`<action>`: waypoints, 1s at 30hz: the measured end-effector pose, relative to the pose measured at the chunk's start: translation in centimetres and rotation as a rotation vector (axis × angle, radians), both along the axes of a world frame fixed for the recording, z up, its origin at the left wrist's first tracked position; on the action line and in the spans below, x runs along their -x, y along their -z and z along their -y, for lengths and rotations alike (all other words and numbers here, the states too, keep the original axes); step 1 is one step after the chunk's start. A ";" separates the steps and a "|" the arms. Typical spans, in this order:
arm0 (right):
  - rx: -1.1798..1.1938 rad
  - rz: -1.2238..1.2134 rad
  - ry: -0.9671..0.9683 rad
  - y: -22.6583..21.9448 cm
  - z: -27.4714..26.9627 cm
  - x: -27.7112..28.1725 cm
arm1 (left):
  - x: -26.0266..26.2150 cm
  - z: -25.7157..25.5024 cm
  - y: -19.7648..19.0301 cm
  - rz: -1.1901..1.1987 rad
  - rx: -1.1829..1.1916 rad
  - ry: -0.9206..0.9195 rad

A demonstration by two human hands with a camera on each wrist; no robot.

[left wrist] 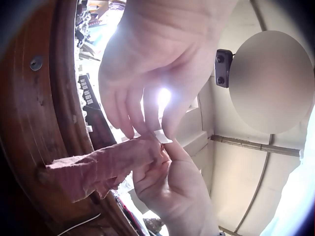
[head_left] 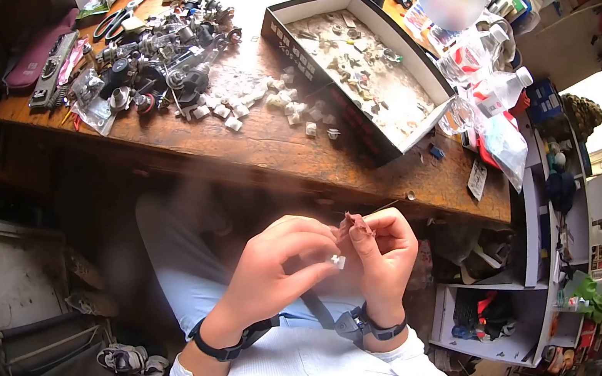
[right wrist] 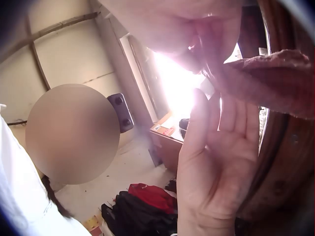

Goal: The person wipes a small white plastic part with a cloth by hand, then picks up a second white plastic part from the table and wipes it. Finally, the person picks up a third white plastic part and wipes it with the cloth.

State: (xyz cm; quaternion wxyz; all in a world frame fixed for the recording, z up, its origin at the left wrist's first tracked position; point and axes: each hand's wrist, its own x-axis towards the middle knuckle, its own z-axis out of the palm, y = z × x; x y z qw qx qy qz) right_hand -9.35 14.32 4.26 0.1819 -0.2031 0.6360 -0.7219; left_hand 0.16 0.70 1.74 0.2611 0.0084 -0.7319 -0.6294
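Over the lap, my left hand pinches a small white plastic piece between thumb and fingers. My right hand grips a crumpled reddish-brown cloth just beside it. In the left wrist view the cloth hangs out to the left as a frayed strip, and the white piece shows at the left fingertips, right at the cloth's end. The right wrist view has the cloth trailing from the right hand, with the left hand below, palm in view.
On the wooden table lie a heap of dark small parts and scattered white pieces. A black-sided box holds many small bits. Plastic bottles stand at the right, scissors at the back left. Shelves flank the right.
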 end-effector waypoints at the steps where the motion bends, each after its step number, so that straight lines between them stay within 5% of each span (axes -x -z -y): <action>1: 0.000 0.000 0.002 0.2 -0.2 0.1 | -0.2 -0.1 -0.3 0.060 -0.100 0.032; 6: 0.120 -0.055 -0.074 1.3 0.3 1.1 | -0.3 0.2 -0.3 0.019 -0.134 0.068; 8: 0.110 0.095 -0.336 1.0 0.0 1.6 | -0.3 0.3 -0.3 0.006 -0.125 0.037; 10: 0.025 0.192 -0.359 1.1 -0.5 1.2 | -0.3 0.3 -0.3 -0.009 -0.116 0.004; 14: 0.166 0.109 -0.151 1.2 -0.2 0.4 | -0.6 0.6 0.2 0.054 -0.183 0.038; 21: 0.082 0.058 -0.150 1.3 -0.3 0.2 | -0.5 0.3 0.8 0.009 -0.308 -0.087; 30: 0.011 -0.173 -0.153 1.0 0.1 -0.1 | -0.2 0.2 -0.3 -0.042 0.029 -0.230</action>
